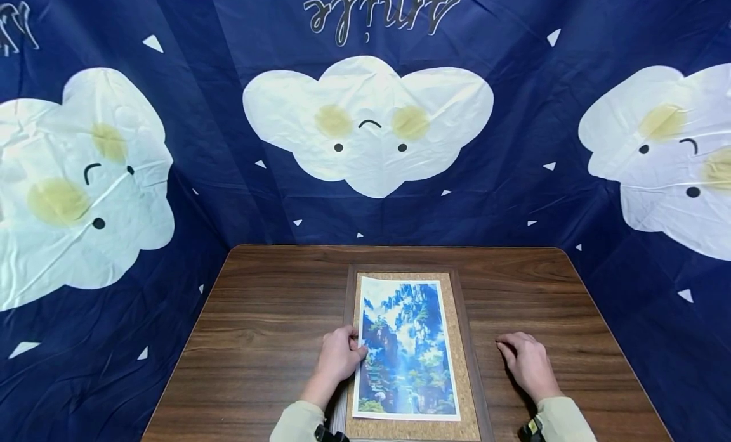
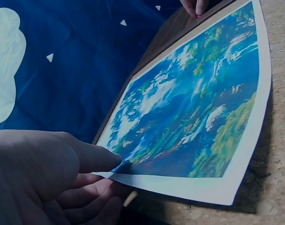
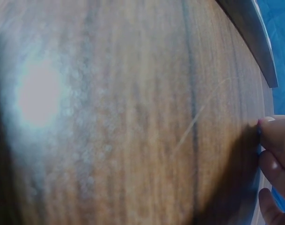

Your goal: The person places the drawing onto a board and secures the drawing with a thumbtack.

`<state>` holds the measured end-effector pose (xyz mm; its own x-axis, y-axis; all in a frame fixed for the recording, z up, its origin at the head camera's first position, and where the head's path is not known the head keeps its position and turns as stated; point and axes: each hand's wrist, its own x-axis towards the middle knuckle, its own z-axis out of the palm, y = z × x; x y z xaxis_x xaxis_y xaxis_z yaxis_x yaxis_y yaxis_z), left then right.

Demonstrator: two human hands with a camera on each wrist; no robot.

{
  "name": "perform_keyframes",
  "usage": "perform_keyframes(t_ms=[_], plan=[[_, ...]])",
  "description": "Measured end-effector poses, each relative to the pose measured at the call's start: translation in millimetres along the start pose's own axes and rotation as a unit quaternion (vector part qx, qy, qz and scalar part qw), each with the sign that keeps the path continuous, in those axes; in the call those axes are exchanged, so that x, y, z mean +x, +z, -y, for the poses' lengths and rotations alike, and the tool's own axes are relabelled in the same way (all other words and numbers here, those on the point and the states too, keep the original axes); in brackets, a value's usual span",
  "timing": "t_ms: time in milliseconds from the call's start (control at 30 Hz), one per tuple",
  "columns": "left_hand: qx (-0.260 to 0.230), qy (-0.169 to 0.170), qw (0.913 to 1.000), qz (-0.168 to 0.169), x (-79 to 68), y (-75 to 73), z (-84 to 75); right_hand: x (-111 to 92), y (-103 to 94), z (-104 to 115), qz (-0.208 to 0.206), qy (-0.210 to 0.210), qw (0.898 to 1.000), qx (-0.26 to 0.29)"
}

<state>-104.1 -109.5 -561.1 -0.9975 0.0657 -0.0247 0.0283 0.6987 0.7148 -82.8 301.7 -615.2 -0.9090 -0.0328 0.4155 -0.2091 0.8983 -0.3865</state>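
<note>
A printed landscape picture (image 1: 407, 350) with blue mountains and a white border lies over a framed cork board (image 1: 465, 391). My left hand (image 1: 341, 353) pinches the picture's left edge, thumb on top and fingers underneath. In the left wrist view the near edge of the print (image 2: 179, 122) curves up off the cork, and the left hand (image 2: 53, 173) is at its corner. To the right of the board, my right hand (image 1: 528, 363) is low over the table, fingers bent. Between its fingertips shows a small pinkish-red thing (image 2: 198, 16), too little visible to tell its kind.
The board lies on a dark wood-grain table (image 1: 263, 340). Navy cloth (image 1: 217, 112) printed with white clouds stands round its back and sides. A raised frame edge (image 3: 254, 42) of the board shows in the right wrist view.
</note>
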Motion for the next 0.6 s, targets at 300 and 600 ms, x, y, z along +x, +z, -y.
perform_keyframes(t_ms=[300,600], plan=[[0.014,0.006,0.9998,0.01,-1.6,6.9,-4.5,0,0.3,0,0.011,0.01,1.0,0.0],[0.012,0.014,0.9998,0.008,-6.4,12.8,-7.3,1,-0.1,2,0.022,0.022,1.0,0.004]])
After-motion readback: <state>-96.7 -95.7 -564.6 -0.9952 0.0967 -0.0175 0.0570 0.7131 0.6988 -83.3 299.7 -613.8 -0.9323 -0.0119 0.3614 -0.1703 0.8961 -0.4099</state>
